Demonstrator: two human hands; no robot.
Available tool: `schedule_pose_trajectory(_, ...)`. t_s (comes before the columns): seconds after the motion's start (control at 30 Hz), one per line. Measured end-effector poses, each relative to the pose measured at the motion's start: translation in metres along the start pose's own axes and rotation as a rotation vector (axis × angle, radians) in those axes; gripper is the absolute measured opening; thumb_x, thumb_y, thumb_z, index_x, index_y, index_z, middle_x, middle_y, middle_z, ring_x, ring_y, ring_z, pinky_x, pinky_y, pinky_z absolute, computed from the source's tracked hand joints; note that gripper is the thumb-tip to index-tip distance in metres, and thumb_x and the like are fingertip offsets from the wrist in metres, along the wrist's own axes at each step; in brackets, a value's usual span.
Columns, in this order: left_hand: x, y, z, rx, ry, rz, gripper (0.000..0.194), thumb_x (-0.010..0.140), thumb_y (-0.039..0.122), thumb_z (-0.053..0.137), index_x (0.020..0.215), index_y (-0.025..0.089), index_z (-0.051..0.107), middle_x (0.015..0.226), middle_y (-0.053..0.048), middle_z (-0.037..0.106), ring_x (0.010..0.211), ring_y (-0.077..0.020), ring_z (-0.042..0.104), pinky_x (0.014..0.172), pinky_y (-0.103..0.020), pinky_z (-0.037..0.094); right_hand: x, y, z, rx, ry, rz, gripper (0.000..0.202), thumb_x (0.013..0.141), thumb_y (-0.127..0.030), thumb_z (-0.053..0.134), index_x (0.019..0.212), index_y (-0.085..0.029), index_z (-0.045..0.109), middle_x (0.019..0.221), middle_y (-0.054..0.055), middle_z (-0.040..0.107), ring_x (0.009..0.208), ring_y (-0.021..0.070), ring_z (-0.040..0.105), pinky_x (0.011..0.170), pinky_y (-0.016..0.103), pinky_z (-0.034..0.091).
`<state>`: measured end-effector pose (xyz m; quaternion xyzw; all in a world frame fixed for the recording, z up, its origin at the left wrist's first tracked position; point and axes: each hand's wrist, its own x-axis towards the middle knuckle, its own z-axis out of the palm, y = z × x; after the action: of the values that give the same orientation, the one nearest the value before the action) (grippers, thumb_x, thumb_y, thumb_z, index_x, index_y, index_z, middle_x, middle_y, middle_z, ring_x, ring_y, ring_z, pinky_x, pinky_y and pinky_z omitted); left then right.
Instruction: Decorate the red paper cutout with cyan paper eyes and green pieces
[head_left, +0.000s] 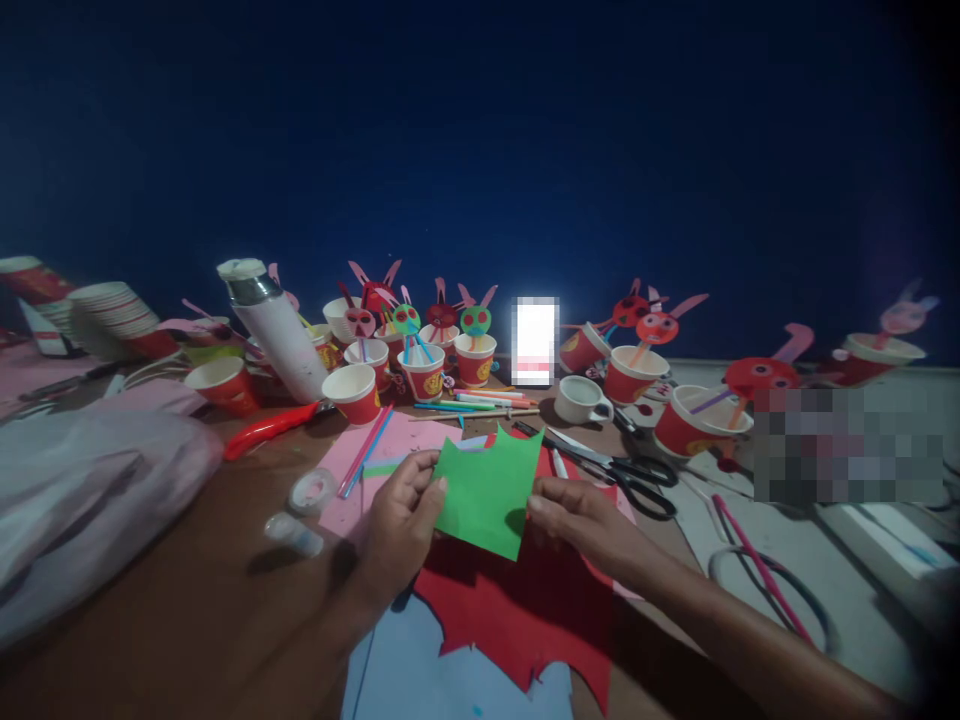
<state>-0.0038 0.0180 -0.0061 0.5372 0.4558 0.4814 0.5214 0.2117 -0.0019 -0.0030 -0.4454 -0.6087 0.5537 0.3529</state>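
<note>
Between my two hands a piece of green paper (487, 500) is held up, its top edge cut into curved notches with points. My left hand (405, 515) pinches its left edge between thumb and fingers. At the right edge my right hand (570, 515) grips it the same way. Below it lies a larger sheet of red paper (525, 620) with scalloped cut-outs along its border, resting partly on pale blue sheets (397, 660). Black-handled scissors (637, 475) lie just beyond my right hand. Pink paper (337, 515) is spread near my left hand.
Red paper cups (424, 375) with paper animal faces on straws line the back. A thermos (277, 335), a white mug (577, 400) and a bright, blurred screen (535, 340) stand there too. Clear tape (311, 490), a red-handled tool (270, 430) and a plastic bag (112, 490) lie left.
</note>
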Motion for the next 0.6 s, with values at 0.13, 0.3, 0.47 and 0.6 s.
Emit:
schedule_pose_trajectory(0.13, 0.001, 0.004, 0.001, -0.204, -0.074, -0.066, 0.037, 0.079, 0.039, 0.064, 0.107, 0.017, 0.052, 0.083, -0.004, 0.066, 0.060, -0.0123, 0.058, 0.058, -0.023, 0.046, 0.008, -0.006, 0.009, -0.001, 0.049, -0.001, 0.042, 0.083, -0.051, 0.052, 0.059, -0.017, 0.050, 0.053, -0.003, 0.049, 0.049, 0.0086, 0.042, 0.049, 0.022, 0.032)
schedule_pose_trajectory(0.3, -0.002, 0.004, 0.002, -0.366, -0.194, -0.224, 0.044, 0.074, 0.056, 0.062, 0.094, 0.017, 0.056, 0.065, -0.001, 0.058, 0.051, -0.0120, 0.052, 0.047, -0.023, 0.042, 0.013, -0.016, 0.013, -0.007, 0.133, -0.055, 0.038, 0.084, -0.050, 0.049, 0.065, -0.018, 0.053, 0.058, -0.002, 0.054, 0.053, 0.0100, 0.046, 0.052, 0.022, 0.037)
schedule_pose_trajectory(0.47, -0.008, -0.006, 0.006, -0.181, -0.192, -0.327, 0.038, 0.075, 0.051, 0.063, 0.071, 0.013, 0.061, 0.052, -0.003, 0.057, 0.045, -0.0120, 0.050, 0.047, -0.024, 0.041, 0.011, -0.016, 0.015, -0.083, 0.083, -0.065, 0.036, 0.086, -0.045, 0.049, 0.064, -0.018, 0.055, 0.059, -0.001, 0.057, 0.053, 0.0113, 0.049, 0.051, 0.023, 0.038)
schedule_pose_trajectory(0.6, -0.012, 0.003, 0.005, -0.009, -0.095, -0.309, 0.036, 0.075, 0.049, 0.063, 0.064, 0.015, 0.061, 0.051, -0.002, 0.058, 0.047, -0.0126, 0.051, 0.049, -0.024, 0.040, 0.001, -0.034, -0.003, -0.603, 0.238, -0.247, 0.026, 0.089, -0.037, 0.047, 0.077, -0.020, 0.063, 0.068, 0.002, 0.063, 0.063, 0.0172, 0.057, 0.057, 0.028, 0.042)
